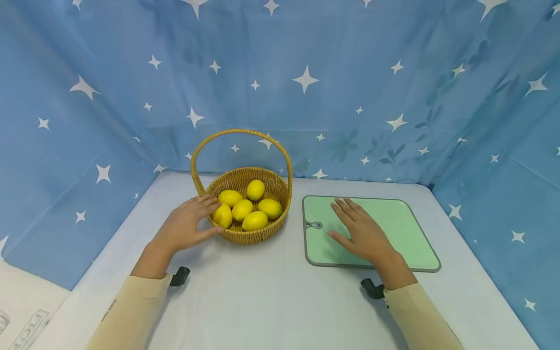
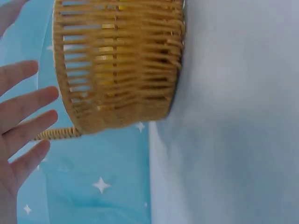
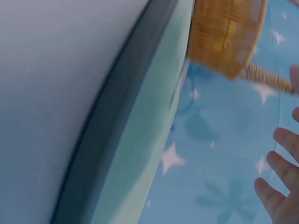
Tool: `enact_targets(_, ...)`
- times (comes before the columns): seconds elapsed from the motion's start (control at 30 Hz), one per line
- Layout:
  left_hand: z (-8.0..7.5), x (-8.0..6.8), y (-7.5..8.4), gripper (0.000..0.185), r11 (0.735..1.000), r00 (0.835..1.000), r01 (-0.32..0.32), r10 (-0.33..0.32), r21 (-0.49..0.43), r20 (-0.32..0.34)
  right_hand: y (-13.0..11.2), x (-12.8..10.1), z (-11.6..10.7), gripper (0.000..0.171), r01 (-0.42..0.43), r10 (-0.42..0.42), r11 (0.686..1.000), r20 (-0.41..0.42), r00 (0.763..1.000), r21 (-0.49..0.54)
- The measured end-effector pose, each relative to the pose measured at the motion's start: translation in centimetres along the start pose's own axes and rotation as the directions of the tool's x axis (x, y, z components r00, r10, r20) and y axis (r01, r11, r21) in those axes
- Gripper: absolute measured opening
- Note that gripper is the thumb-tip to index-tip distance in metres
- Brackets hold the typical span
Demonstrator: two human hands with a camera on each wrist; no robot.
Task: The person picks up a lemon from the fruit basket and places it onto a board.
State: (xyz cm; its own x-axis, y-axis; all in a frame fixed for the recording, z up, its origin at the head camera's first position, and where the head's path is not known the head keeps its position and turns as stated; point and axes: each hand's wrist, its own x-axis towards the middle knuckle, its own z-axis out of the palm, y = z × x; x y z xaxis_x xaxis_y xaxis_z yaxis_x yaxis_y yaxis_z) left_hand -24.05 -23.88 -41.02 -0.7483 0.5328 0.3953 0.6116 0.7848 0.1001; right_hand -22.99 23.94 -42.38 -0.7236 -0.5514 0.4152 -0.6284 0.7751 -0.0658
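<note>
A round wicker basket [image 1: 251,237] with a tall arched handle stands left of the middle, holding several yellow lemons [image 1: 255,220]. My left hand [image 1: 185,224] is spread at the basket's left side, its fingertips over the near left rim in the head view. The left wrist view shows these fingers straight beside the woven wall, with nothing held. On the right lies a light green cutting board [image 1: 393,218] with a grey edge. Above it my right hand [image 1: 360,232] hovers with fingers extended and holds nothing; in the right wrist view those fingers appear at the right edge.
A white table [image 1: 262,301] carries the basket and the board. Blue cloth [image 1: 332,121] with white stars hangs behind it and along both sides. Between basket and board runs a narrow strip of bare table. A black wrist mount [image 1: 180,276] sticks out below the left sleeve.
</note>
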Motion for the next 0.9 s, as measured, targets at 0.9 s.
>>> enact_targets(0.9, 4.3, -1.3, -4.6, 0.055, 0.553, 0.945, 0.268, -0.309, -0.789, 0.105, -8.6, 12.2, 4.3, 0.042, 0.088, -0.114, 0.943, 0.063, 0.992, 0.32)
